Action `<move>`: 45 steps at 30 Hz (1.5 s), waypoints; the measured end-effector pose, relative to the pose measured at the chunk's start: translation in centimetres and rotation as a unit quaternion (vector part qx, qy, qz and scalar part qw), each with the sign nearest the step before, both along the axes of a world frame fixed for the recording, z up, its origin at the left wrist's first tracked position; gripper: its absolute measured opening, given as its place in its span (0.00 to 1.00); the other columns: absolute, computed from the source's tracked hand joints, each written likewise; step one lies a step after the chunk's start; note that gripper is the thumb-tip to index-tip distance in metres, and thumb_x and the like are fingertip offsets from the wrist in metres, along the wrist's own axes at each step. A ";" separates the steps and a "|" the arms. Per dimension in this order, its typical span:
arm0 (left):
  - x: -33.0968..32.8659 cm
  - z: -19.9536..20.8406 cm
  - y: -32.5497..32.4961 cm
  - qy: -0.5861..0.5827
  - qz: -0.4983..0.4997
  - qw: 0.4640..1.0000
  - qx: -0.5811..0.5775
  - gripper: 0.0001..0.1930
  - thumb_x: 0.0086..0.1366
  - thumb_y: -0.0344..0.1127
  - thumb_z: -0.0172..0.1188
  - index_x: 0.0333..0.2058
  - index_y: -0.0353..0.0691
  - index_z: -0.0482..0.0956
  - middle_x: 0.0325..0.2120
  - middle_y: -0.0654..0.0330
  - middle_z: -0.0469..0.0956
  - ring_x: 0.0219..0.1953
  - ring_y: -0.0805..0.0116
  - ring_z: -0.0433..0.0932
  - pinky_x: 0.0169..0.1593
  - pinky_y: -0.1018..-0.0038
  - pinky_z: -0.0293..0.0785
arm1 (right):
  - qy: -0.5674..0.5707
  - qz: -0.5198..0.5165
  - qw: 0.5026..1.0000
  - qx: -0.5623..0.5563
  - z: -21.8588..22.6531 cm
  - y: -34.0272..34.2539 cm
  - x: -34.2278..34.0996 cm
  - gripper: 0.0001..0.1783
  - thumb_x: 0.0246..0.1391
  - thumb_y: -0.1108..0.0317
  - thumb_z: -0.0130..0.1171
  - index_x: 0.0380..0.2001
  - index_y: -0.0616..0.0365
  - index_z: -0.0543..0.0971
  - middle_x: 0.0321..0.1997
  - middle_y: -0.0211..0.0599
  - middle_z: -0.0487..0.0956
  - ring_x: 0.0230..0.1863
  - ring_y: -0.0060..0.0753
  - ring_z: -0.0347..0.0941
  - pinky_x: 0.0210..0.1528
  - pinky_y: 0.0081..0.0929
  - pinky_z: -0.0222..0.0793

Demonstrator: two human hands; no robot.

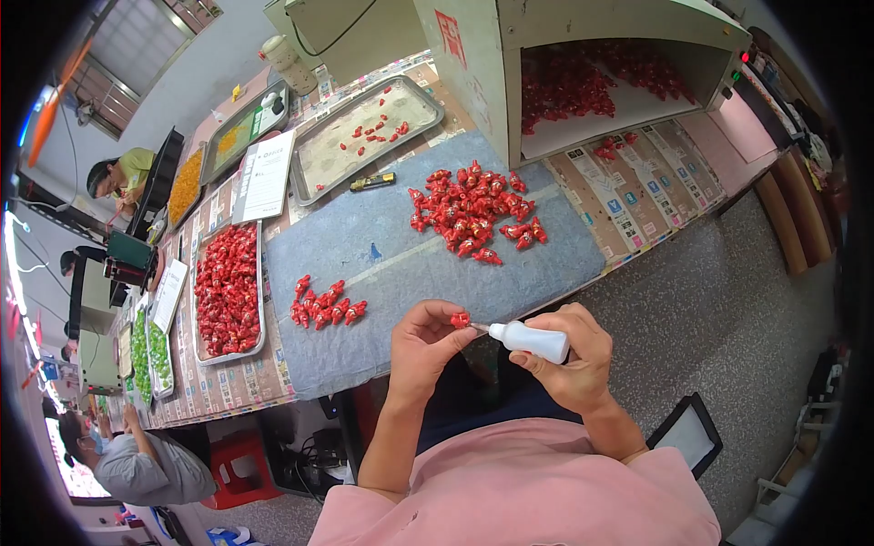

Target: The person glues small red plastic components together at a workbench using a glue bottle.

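Between the thumb and fingers of my left hand [426,344] is a small red figurine [461,320]. My right hand [577,355] is wrapped round a white squeeze bottle [533,340], tilted so that its thin nozzle points left and meets or nearly meets the figurine. Both hands are in front of the table's near edge, above my lap. On the blue cloth [391,282] beyond them lie a large heap of red figurines [469,207] and, to the left, a smaller group of red figurines [324,302]. Details on the held piece are too small to make out.
A metal tray [264,337] full of red pieces stands at the left. Behind the cloth are a larger tray [309,150] with scattered pieces, a small dark-and-yellow tube [372,182] and paper sheets [264,177]. An open-fronted metal machine [510,91] holds more red pieces. Other people sit farther left.
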State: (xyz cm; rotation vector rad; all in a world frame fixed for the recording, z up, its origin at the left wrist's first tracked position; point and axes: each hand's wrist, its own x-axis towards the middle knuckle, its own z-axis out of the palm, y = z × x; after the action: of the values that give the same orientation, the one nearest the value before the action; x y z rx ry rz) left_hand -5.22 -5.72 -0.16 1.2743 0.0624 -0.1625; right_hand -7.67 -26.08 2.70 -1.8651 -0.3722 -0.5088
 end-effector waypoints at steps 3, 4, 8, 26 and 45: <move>0.0 0.1 -0.2 -0.005 -0.002 1.000 0.002 0.13 0.53 0.17 0.66 0.36 0.35 0.76 0.32 0.60 0.78 0.36 0.72 0.79 0.44 0.76 0.77 | 0.001 -0.004 1.000 0.004 0.1 -0.1 -0.1 0.20 0.36 0.68 0.76 0.35 0.58 0.80 0.31 0.37 0.80 0.29 0.33 0.76 0.31 0.26 0.71; 0.0 0.1 -0.3 -0.005 -0.006 1.000 -0.002 0.13 0.53 0.17 0.66 0.36 0.35 0.76 0.33 0.60 0.79 0.36 0.71 0.79 0.44 0.75 0.77 | 0.001 -0.006 1.000 0.007 0.2 -0.1 -0.1 0.20 0.36 0.68 0.76 0.35 0.58 0.80 0.31 0.37 0.80 0.29 0.33 0.76 0.31 0.26 0.71; 0.1 0.0 -0.2 -0.007 -0.006 1.000 -0.004 0.13 0.53 0.18 0.66 0.37 0.35 0.76 0.33 0.60 0.79 0.36 0.71 0.80 0.44 0.75 0.77 | 0.002 -0.006 1.000 0.001 -0.1 -0.1 0.2 0.20 0.37 0.68 0.76 0.35 0.58 0.80 0.31 0.37 0.80 0.30 0.33 0.76 0.32 0.26 0.71; -1.8 -0.2 2.1 0.054 -0.022 0.989 -0.134 0.18 0.54 0.20 0.65 0.46 0.35 0.77 0.36 0.56 0.79 0.37 0.67 0.79 0.41 0.74 0.77 | 0.101 0.017 0.994 0.044 -3.0 3.6 5.4 0.18 0.44 0.68 0.69 0.40 0.58 0.77 0.36 0.38 0.79 0.38 0.34 0.78 0.43 0.30 0.71; -2.6 0.6 1.2 0.086 -0.029 0.969 -0.231 0.16 0.57 0.18 0.60 0.46 0.33 0.78 0.41 0.52 0.79 0.41 0.64 0.80 0.45 0.71 0.79 | -0.037 -0.162 0.974 -0.152 -3.7 -5.7 20.8 0.07 0.49 0.73 0.59 0.34 0.58 0.81 0.39 0.42 0.79 0.40 0.46 0.75 0.47 0.38 0.71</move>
State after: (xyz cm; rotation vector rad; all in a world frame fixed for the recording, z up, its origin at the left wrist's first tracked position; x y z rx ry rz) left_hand -7.79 -4.53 0.47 0.7948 0.1282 -0.3191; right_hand 13.17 -31.77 -0.99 -2.2233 -0.2022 -0.7789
